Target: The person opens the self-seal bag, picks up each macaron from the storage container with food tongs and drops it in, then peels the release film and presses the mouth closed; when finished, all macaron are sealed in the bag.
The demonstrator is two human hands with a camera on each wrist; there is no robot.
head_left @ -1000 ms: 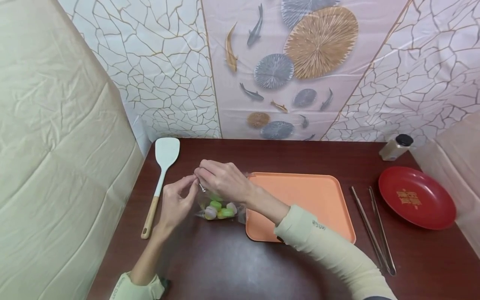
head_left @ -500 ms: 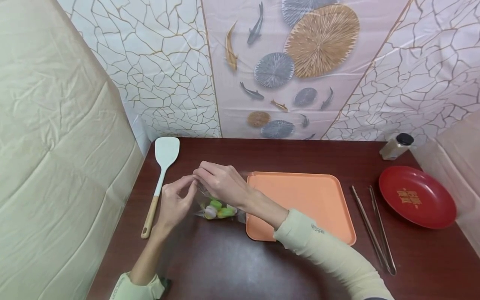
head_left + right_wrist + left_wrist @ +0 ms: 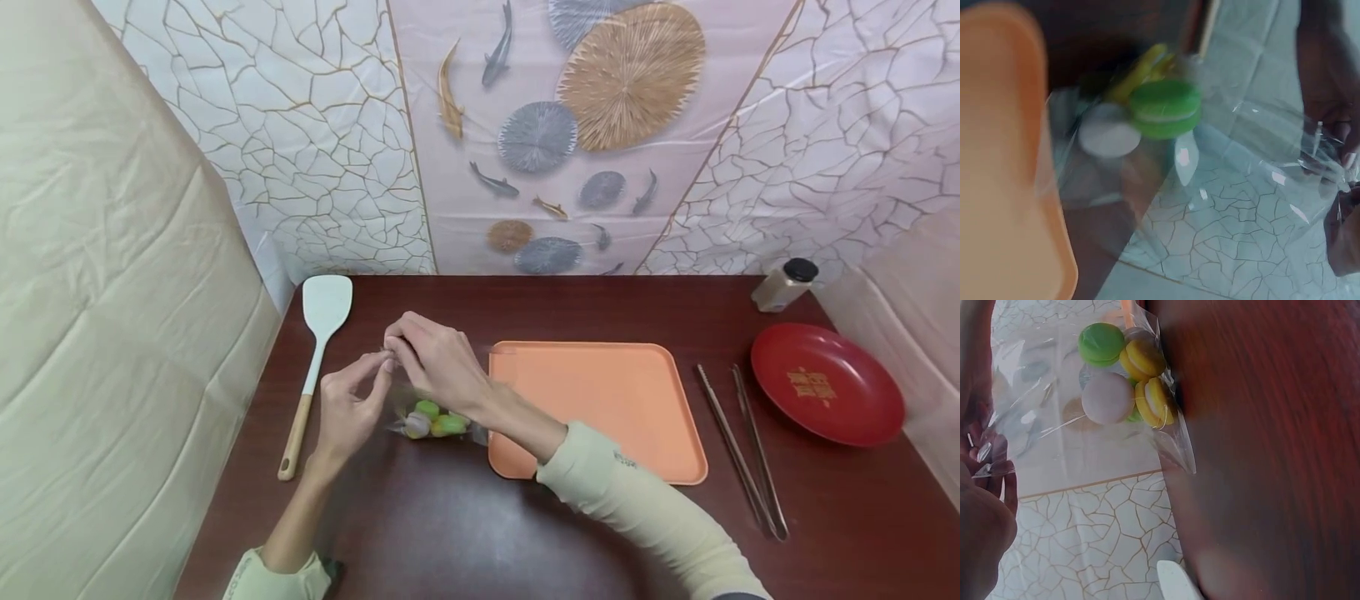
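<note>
A clear plastic bag [image 3: 1054,400] stands on the table, holding several macarons: green [image 3: 1101,344], yellow [image 3: 1142,359] and pale lilac [image 3: 1108,398]. My left hand [image 3: 348,408] pinches the gathered top of the bag between thumb and index finger. Right against it, my right hand [image 3: 442,362] pinches the same top with bent fingers, its wrist crossing above the bag. In the head view the right hand covers part of the bag. Blur in the right wrist view softens the macarons, and the exact fingertip contact is hard to see.
An orange tray [image 3: 592,400] lies just right of the bag. Farther right are metal tongs [image 3: 738,450], a red plate [image 3: 825,383] and a black-capped jar [image 3: 783,285]. To the left lies a white spatula [image 3: 318,350] with a wooden handle. A patterned backdrop [image 3: 345,167] rises behind the table.
Both hands stay together at the bag's top. The right hand's fingers and thumb have shifted slightly there. The head view has turned a little, so everything sits slightly farther left.
</note>
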